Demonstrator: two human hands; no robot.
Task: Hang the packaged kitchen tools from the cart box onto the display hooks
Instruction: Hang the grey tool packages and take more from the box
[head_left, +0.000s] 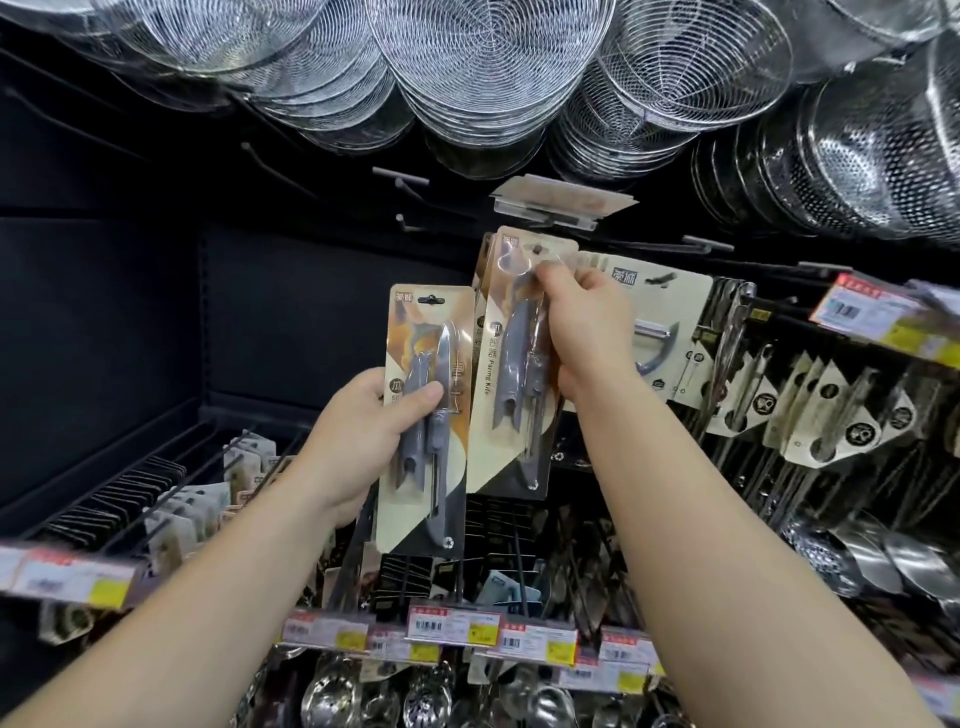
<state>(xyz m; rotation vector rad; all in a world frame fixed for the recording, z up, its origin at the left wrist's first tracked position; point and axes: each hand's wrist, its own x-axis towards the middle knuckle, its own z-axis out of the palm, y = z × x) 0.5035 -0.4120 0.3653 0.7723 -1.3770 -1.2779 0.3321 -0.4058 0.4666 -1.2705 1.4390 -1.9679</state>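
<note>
- The right hand (582, 332) pinches the top of a beige carded pack with grey paring tools (511, 364), lifted against a black display hook (540, 248).
- The left hand (363, 436) grips a second beige carded pack (428, 415), thumb across its front, just beside the first.
- Wire mesh skimmers (483, 62) hang above.

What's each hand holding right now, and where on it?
The left hand grips one paring knife pack at mid-height along its left edge. The right hand pinches another pack near its top.
</note>
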